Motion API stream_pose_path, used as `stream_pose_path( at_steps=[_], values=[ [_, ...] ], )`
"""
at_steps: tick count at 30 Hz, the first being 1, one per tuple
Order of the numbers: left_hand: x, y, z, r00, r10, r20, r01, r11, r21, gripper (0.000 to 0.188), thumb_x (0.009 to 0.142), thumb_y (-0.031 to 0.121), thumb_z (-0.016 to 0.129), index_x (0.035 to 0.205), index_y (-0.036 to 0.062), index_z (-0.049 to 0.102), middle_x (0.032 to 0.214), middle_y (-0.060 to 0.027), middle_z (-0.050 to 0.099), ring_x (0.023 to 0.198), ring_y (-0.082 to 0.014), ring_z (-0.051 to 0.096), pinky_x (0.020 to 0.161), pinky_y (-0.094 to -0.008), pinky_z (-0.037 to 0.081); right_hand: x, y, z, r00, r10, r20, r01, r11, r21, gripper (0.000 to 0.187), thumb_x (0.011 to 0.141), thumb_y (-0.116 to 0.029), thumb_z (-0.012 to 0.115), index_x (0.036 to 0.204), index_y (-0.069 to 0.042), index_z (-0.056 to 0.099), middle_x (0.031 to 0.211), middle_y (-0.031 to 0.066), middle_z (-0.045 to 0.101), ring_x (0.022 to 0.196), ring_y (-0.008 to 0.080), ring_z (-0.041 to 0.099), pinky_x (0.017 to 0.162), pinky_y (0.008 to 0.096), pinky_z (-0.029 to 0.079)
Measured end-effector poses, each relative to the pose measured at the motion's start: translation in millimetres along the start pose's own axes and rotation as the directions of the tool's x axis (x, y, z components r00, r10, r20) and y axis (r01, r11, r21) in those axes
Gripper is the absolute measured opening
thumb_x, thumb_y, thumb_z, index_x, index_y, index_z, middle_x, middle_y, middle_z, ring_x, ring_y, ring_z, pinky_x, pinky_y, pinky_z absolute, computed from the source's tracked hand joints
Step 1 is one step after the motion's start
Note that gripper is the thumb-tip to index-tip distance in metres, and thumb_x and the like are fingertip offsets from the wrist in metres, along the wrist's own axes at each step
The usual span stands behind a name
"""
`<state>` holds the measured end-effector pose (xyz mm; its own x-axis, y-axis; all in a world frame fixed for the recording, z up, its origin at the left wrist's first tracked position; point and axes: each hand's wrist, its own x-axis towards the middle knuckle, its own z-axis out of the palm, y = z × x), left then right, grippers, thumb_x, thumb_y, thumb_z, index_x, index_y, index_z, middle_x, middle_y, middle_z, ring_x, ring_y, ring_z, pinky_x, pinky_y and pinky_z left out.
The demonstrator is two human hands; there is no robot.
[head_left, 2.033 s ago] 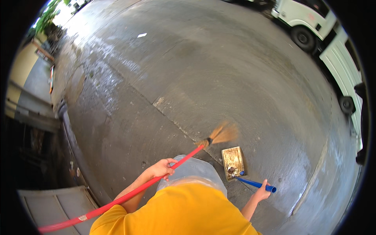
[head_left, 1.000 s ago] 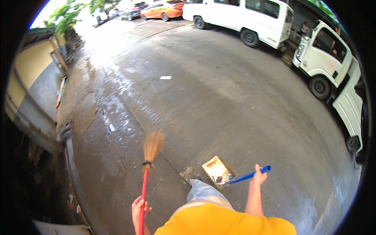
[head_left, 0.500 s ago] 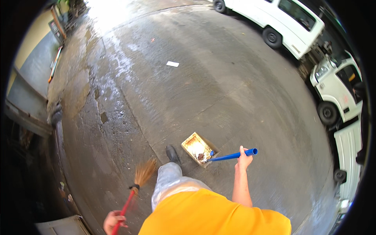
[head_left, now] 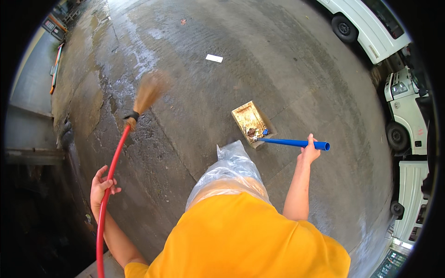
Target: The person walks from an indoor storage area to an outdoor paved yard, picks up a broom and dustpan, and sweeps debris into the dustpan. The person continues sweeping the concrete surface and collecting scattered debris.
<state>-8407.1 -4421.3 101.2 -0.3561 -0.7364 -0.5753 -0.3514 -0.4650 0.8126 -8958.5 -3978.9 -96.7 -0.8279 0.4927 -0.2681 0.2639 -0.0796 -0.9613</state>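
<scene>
My left hand (head_left: 103, 186) grips the long red handle of a broom (head_left: 147, 95), with the thumb across it and some fingers loosely spread. The straw bristles are raised ahead of me on the left and blurred by motion; a black band ties them to the handle. On the right, my right hand (head_left: 310, 151) is closed round a blue pole, the handle of a box-like dustpan (head_left: 244, 114). The pan has a rusty yellowish inside and stands on the ground ahead of me. In its near corner lie bits of brown and blue litter (head_left: 251, 132).
A white piece of paper (head_left: 214, 58) and a small reddish scrap (head_left: 183, 22) lie on the wet concrete (head_left: 199, 102). White vehicles (head_left: 410, 106) are parked along the right. A grey wall (head_left: 30, 92) and a dark recess (head_left: 41, 204) border the left.
My left hand has moved up and forward, lifting the broom away from beside my leg. The dustpan appears farther up the view, still held by my right hand.
</scene>
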Motion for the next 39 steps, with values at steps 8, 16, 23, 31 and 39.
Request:
stream_pose_path(
  at_steps=[8, 16, 23, 31, 39],
  values=[
    [291, -21, 134, 0.967, -0.111, 0.229, 0.229, 0.769, -0.597, 0.027, 0.094, 0.007, 0.052, 0.118, 0.0191, 0.049, 0.066, 0.0025, 0.047, 0.042, -0.0052, 0.042, 0.039, -0.0210, 0.036, 96, 58, 200, 0.990, -0.131, 0.056, 0.137, 0.983, -0.125, 0.021, 0.081, -0.018, 0.080, 0.083, -0.006, 0.063, 0.081, 0.0032, 0.065, 0.071, 0.0114, 0.058, 0.056, 0.0299, 0.042],
    [315, -19, 341, 0.648, -0.610, 0.456, 0.545, 0.790, 0.282, 0.077, 0.078, -0.001, 0.056, 0.149, 0.0043, 0.029, 0.063, -0.0040, 0.053, 0.040, -0.0133, 0.047, 0.038, -0.0328, 0.043, 96, 35, 343, 0.977, -0.194, 0.084, 0.211, 0.921, -0.326, 0.019, 0.078, -0.012, 0.081, 0.084, 0.000, 0.067, 0.080, 0.0060, 0.068, 0.072, 0.0143, 0.060, 0.070, 0.0317, 0.049],
    [322, 171, 300, 0.791, -0.502, 0.349, 0.398, 0.856, 0.331, 0.074, 0.074, -0.001, 0.056, 0.146, 0.0003, 0.036, 0.059, -0.0036, 0.052, 0.038, -0.0138, 0.047, 0.034, -0.0269, 0.037, 106, 21, 354, 0.981, -0.128, 0.144, 0.171, 0.921, -0.350, 0.016, 0.081, -0.009, 0.078, 0.085, -0.001, 0.065, 0.081, 0.0037, 0.065, 0.076, 0.0127, 0.058, 0.072, 0.0290, 0.047],
    [412, 36, 345, 0.579, -0.694, 0.429, 0.517, 0.719, 0.465, 0.079, 0.079, 0.001, 0.056, 0.152, 0.0060, 0.025, 0.061, -0.0026, 0.050, 0.040, -0.0120, 0.044, 0.039, -0.0301, 0.040, 114, 13, 380, 0.952, -0.208, 0.225, 0.274, 0.907, -0.319, 0.017, 0.080, -0.009, 0.079, 0.086, -0.002, 0.064, 0.079, 0.0015, 0.063, 0.071, 0.0117, 0.056, 0.065, 0.0283, 0.046],
    [353, 160, 305, 0.683, -0.574, 0.452, 0.483, 0.819, 0.309, 0.075, 0.077, -0.002, 0.058, 0.148, 0.0014, 0.034, 0.058, -0.0046, 0.051, 0.037, -0.0140, 0.045, 0.037, -0.0313, 0.040, 167, 12, 373, 0.955, -0.210, 0.210, 0.270, 0.908, -0.321, 0.019, 0.081, -0.012, 0.079, 0.089, -0.005, 0.064, 0.080, 0.0021, 0.063, 0.068, 0.0105, 0.057, 0.056, 0.0267, 0.043]
  ],
)
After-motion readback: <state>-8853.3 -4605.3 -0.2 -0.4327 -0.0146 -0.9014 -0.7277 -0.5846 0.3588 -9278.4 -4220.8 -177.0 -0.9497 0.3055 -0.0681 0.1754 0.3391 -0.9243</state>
